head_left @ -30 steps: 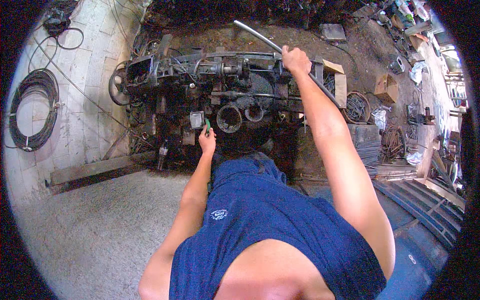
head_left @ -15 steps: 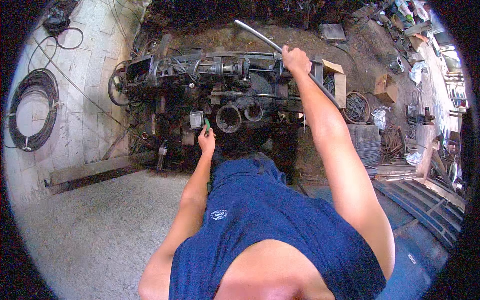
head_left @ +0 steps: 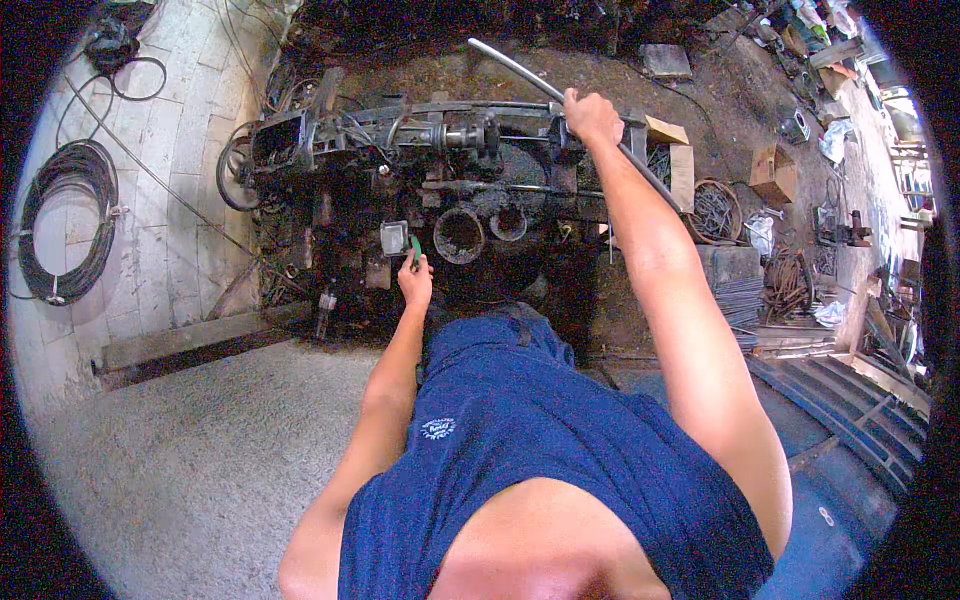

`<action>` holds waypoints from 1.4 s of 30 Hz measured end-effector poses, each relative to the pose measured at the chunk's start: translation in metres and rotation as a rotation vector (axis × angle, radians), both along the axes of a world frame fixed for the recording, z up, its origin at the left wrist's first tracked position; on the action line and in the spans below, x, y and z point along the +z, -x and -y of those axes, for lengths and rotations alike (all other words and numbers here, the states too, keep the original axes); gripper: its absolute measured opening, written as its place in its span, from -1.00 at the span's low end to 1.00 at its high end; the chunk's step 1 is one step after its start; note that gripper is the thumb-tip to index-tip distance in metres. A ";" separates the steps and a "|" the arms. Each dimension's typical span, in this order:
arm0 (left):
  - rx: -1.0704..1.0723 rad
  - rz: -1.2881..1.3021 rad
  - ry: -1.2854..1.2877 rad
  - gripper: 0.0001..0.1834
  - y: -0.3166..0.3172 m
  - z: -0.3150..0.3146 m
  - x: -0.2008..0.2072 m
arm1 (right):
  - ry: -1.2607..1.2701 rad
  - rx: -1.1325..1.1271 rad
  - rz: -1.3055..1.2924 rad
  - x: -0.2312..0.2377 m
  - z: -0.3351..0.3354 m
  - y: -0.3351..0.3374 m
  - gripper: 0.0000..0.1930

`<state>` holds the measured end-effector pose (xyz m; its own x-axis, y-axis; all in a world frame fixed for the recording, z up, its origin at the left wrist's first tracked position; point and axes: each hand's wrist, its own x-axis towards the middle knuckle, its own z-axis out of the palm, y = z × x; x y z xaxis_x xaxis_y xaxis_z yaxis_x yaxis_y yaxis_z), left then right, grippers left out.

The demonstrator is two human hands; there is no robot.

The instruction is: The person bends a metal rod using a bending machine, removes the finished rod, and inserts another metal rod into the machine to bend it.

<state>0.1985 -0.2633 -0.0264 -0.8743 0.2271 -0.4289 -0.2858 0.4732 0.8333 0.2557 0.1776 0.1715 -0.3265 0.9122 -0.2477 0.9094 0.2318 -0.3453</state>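
My right hand (head_left: 594, 118) is wrapped round a long metal rod (head_left: 515, 70), which slants across the far side of a dark, greasy machine (head_left: 380, 135). The rod's bright end points up and left; its darker end runs down to the right past my forearm. Lower and to the left, my left hand (head_left: 415, 280) pinches a small green piece (head_left: 416, 246) whose kind I cannot make out. Touching or just beside that piece is a pale square box-like part (head_left: 394, 238) on the machine's near side. Two round cups (head_left: 458, 236) sit right of it.
A coil of black cable (head_left: 65, 222) lies on the pale tiles at left. A bottle (head_left: 325, 308) stands by the machine's near left. At right are a cardboard box (head_left: 680, 175), a basket of metal pieces (head_left: 716, 212), a stack of thin rods (head_left: 732, 290) and a metal grating (head_left: 845, 405).
Both hands keep their hold and stay almost where they were. A shaft in the machine near the rod looks slightly different, and the whole view has shifted a little.
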 end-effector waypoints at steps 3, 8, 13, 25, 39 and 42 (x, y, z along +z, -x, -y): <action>-0.013 0.002 0.015 -0.54 0.000 -0.002 0.004 | -0.003 -0.001 -0.002 0.002 0.000 -0.002 -0.34; 0.008 0.024 -0.004 -0.53 -0.001 -0.001 0.002 | 0.014 -0.010 -0.005 0.008 0.001 -0.004 -0.35; 0.012 0.020 -0.002 -0.53 -0.001 -0.001 -0.001 | 0.023 -0.004 -0.011 0.004 -0.001 -0.003 -0.34; 0.007 0.010 -0.001 -0.55 -0.002 0.000 0.000 | 0.022 -0.006 0.013 0.007 0.000 -0.004 -0.34; 0.028 -0.005 -0.039 -0.53 -0.003 -0.001 -0.004 | 0.011 -0.012 0.010 0.001 -0.003 -0.005 -0.34; 0.040 0.000 -0.019 -0.55 -0.005 -0.002 0.001 | 0.006 -0.015 0.016 0.005 -0.002 -0.006 -0.34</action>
<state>0.2032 -0.2611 -0.0256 -0.8827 0.2002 -0.4252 -0.3045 0.4455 0.8419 0.2613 0.1794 0.1765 -0.3087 0.9156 -0.2579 0.9181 0.2159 -0.3323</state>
